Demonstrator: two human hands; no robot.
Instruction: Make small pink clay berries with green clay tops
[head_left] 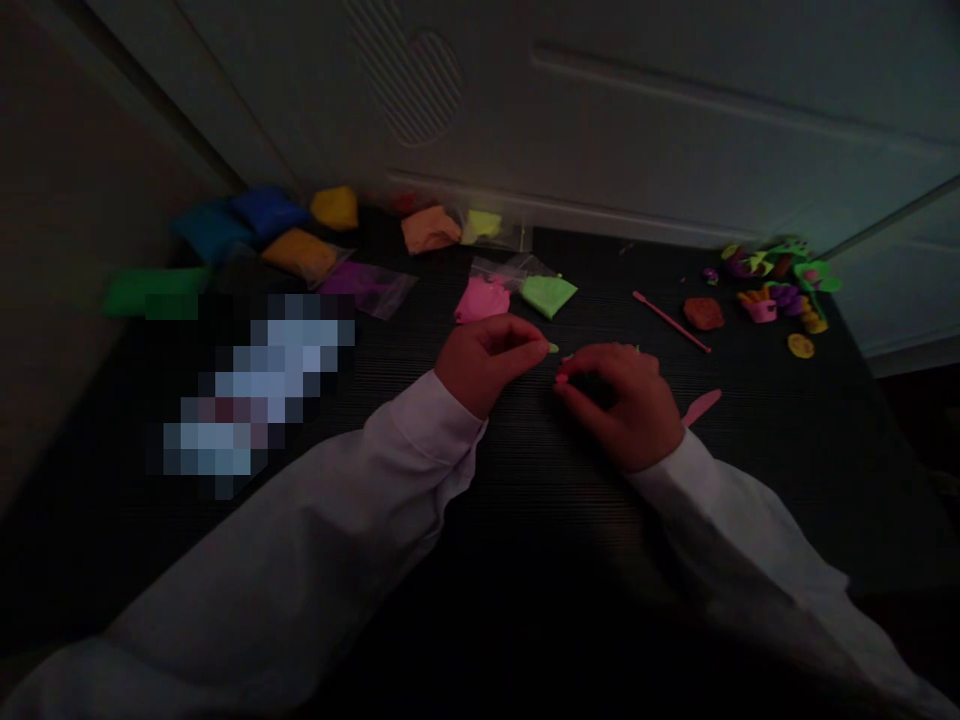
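Over the middle of the dark table, my left hand (487, 362) is closed in a pinch. A small light green bit of modelling clay (553, 348) shows at its fingertips. Close by on the right, my right hand (622, 405) pinches a tiny pink bit of modelling clay (561, 379) between thumb and finger. The hands are apart, with a narrow gap between their fingertips. Just beyond my left hand lie a pink clay lump (484, 299) in a clear bag and a light green clay packet (549, 295). A pink modelling knife (703, 406) is partly hidden behind my right hand.
A thin pink stick tool (671, 321) and a reddish-brown clay piece (703, 313) lie to the right. Several small clay figures (780, 285) stand at the back right. Coloured clay packs (270, 212) line the back left, before a panelled surface (480, 110). A blurred-out patch (262, 385) covers something on the left.
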